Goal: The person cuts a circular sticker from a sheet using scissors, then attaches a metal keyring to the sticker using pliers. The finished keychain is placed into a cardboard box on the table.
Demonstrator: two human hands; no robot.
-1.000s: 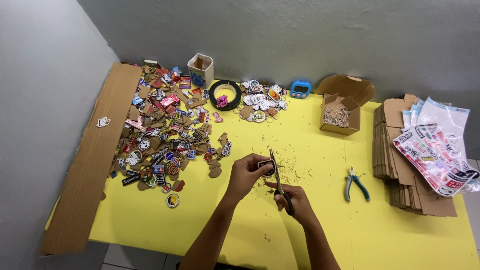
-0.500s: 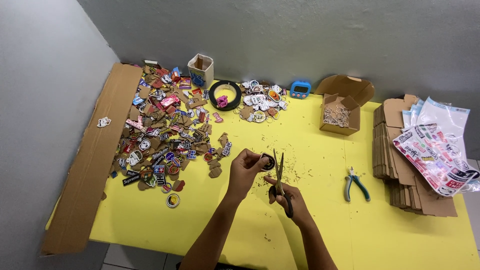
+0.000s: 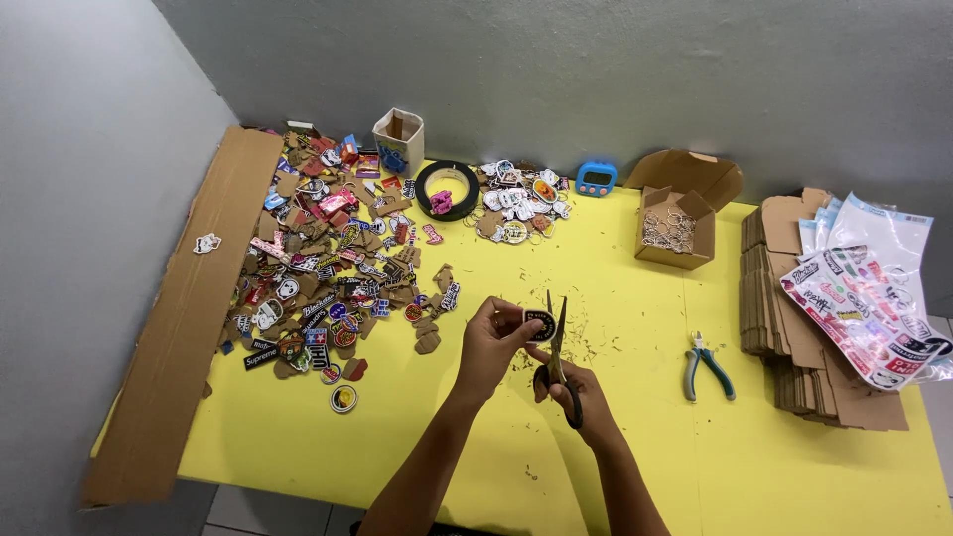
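My left hand (image 3: 488, 342) pinches a small round dark sticker (image 3: 540, 324) between thumb and fingertips, held just above the yellow surface (image 3: 635, 437). My right hand (image 3: 581, 392) is closed through the handles of the scissors (image 3: 556, 352), blades pointing away from me and nearly together, their edges right against the sticker's right side. Fine paper trimmings (image 3: 586, 342) lie scattered on the surface just beyond and to the right of both hands. Further right of my right hand, apart from it, lie pliers with teal handles (image 3: 708, 367). To the left of my left hand spreads a large pile of cut stickers and brown backing scraps (image 3: 328, 258); one round yellow sticker (image 3: 343, 399) sits alone nearer me. Beyond the hands: a ring of black tape (image 3: 447, 189), a small open cardboard box (image 3: 675, 226) holding metal rings, a blue timer (image 3: 596, 179). Far right: stacked flat cardboard (image 3: 794, 318) with printed sticker sheets (image 3: 874, 288) on top.
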